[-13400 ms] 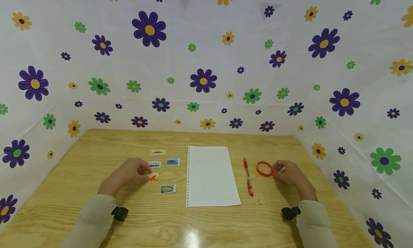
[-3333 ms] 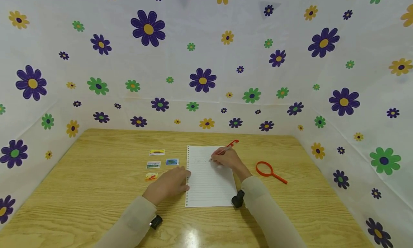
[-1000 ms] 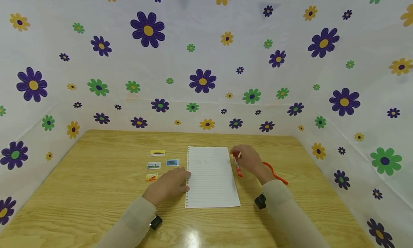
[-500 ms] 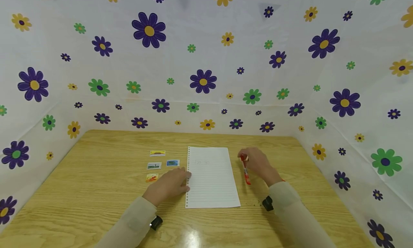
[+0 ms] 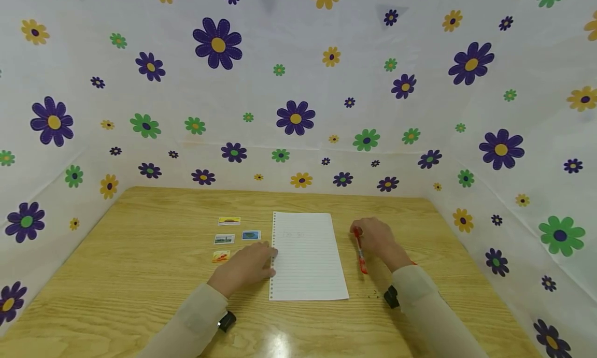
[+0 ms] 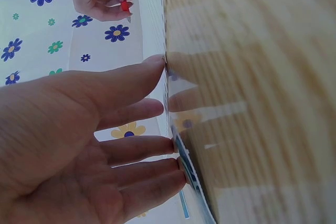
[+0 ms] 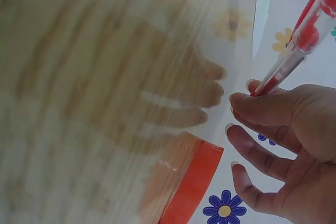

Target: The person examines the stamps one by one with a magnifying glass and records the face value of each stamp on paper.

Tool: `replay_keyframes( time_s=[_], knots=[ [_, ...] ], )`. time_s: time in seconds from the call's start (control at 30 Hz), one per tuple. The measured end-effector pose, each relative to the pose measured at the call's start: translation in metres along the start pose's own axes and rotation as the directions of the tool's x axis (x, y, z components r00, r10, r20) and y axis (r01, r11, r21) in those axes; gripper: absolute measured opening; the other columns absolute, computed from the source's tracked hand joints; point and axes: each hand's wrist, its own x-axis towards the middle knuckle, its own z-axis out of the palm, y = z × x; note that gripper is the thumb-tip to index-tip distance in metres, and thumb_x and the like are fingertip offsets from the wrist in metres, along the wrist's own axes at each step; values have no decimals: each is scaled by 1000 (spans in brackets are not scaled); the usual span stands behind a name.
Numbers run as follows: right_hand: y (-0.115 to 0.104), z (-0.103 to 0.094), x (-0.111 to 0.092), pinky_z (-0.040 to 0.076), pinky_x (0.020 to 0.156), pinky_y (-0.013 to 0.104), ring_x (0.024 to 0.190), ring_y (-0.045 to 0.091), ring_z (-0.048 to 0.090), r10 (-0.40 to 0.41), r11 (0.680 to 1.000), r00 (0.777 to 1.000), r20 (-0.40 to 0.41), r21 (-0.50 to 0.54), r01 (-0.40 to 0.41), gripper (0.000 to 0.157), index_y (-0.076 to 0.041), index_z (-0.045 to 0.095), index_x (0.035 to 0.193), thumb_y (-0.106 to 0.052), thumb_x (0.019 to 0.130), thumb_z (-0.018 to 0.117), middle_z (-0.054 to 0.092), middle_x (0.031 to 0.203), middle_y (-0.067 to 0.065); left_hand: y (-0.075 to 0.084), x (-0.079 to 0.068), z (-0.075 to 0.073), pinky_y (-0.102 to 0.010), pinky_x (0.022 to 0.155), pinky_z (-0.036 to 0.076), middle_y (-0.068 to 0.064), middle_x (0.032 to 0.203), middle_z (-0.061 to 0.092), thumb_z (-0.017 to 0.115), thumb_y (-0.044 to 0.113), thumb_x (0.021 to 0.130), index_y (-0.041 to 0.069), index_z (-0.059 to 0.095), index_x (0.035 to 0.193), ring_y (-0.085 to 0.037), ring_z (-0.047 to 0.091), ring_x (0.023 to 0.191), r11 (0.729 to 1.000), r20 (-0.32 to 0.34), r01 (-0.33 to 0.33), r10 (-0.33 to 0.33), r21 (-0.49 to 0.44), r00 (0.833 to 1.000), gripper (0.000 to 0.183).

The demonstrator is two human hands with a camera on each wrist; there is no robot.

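My left hand (image 5: 247, 265) rests with relaxed fingers at the punched left edge of a lined sheet of paper (image 5: 308, 270). In the left wrist view the edge of a small stamp (image 6: 191, 177) shows at its fingertips; from the head view that stamp is hidden. Right of the sheet, my right hand (image 5: 375, 239) pinches a red pen (image 5: 361, 257) between thumb and fingers, low over the table, its clear barrel slanting toward the near side. Faint handwriting stands near the sheet's top. A red magnifying glass (image 5: 413, 263) is mostly hidden behind the right hand and forearm.
Several picture stamps lie left of the sheet: a yellow stamp (image 5: 229, 221), a tower stamp (image 5: 224, 239), a blue stamp (image 5: 251, 235) and a yellow-red stamp (image 5: 221, 256). Dark specks (image 5: 374, 295) dot the wooden table (image 5: 116, 275). A flowered cloth (image 5: 261, 88) encloses it.
The right hand let go of the magnifying glass, took up the pen, wrote on the sheet, then moved right with it. The left hand went from the yellow-red stamp to the sheet's edge.
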Motion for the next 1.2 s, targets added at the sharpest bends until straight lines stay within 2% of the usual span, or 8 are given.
replay_keyframes(
  time_s=[0.2,0.43,0.8,1.07,1.2],
  knots=[
    [3,3,1,61,74,42,85,25,67,1,999,1000,-1,-37,-1,25,-11,77,104,4,84,72,77,100,11,0,0,-1,-49,101,54,-19,132,66,77,22,93,3,65,135,-34,64,118,1000,-1,-6,6,1,1000,47],
    [3,4,-2,62,78,44,91,28,69,14,999,1000,11,-46,-13,28,-11,77,106,5,84,72,78,106,13,0,-1,0,-50,105,53,-21,137,64,77,22,94,3,64,136,-36,63,125,1000,3,-11,11,-2,1000,48],
    [3,3,2,62,71,46,87,29,71,-8,996,1000,-8,-91,7,22,-12,77,102,3,87,69,78,103,12,-3,1,-1,-47,102,54,-17,128,67,75,23,95,3,64,136,-31,64,113,999,3,-29,29,30,1000,47],
    [2,1,2,60,67,46,88,29,69,11,996,999,31,-94,-8,24,-13,77,101,4,86,67,77,102,11,-4,0,-2,-46,102,54,-18,130,66,74,23,96,2,63,138,-32,63,116,999,9,-35,35,21,999,48],
    [0,1,1,60,70,46,87,28,67,21,996,998,53,-84,-17,24,-12,77,100,5,85,67,76,101,11,-4,0,-1,-48,104,53,-19,134,65,74,23,96,2,63,138,-34,63,120,999,12,-30,29,12,999,49]
  ],
)
